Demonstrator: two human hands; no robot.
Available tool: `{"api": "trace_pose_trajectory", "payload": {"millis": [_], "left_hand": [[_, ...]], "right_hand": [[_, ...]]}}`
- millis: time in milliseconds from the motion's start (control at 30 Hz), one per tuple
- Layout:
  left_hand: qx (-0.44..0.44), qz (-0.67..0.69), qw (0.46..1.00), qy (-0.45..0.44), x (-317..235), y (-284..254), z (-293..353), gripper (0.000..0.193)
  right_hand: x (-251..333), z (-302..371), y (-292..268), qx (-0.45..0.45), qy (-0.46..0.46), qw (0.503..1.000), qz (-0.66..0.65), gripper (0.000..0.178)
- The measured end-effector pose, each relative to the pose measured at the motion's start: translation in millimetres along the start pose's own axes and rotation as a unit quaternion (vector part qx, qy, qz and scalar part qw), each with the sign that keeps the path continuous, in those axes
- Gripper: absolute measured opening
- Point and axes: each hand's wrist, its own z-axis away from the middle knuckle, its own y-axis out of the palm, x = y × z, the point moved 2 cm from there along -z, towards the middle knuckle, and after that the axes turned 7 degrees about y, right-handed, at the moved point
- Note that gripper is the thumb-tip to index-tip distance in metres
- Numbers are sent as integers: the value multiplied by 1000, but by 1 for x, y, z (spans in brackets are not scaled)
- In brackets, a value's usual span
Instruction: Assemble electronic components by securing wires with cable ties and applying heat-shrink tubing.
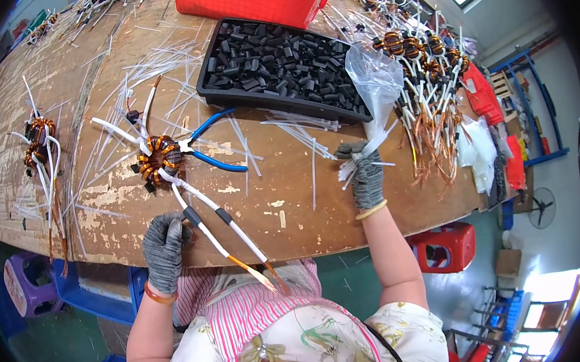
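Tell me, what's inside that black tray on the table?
The black tray is heaped with short black tube pieces. They hide its floor, so anything lying underneath them stays unseen. A clear plastic bag overlaps its right corner.

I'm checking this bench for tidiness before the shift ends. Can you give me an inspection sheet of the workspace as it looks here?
Surface: worn wooden table, scuffed and patchy.
Job's things: toroid coil with white-sleeved leads; black tray of short black tubes.
Clutter: loose white sleeves strewn about; blue-handled pliers; clear plastic bag; red bin.
Grippers: left hand, gloved, pinches a black tube on a lead; right hand, gloved, holds a bundle of white sleeves.
Cables: finished coils piled at right, more coils at left.
Surroundings: red stool, purple stool, blue rack.
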Motion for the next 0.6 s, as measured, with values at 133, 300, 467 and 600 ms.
{"api": "trace_pose_trajectory", "payload": {"millis": [133,300,467,600], "left_hand": [[-1,-9,1000,3,2,-2,0,17],[3,-5,1000,14,0,1,-1,17],[-1,-17,1000,1,2,-1,0,16],[0,-10,1000,0,3,0,-1,16]], "right_hand": [[12,0,5,-8,-53,998,-44,18],[5,1,-8,13,-34,999,13,20],[13,5,-7,-13,-133,985,108,18],[8,13,-14,-47,-63,996,-36,23]]}}
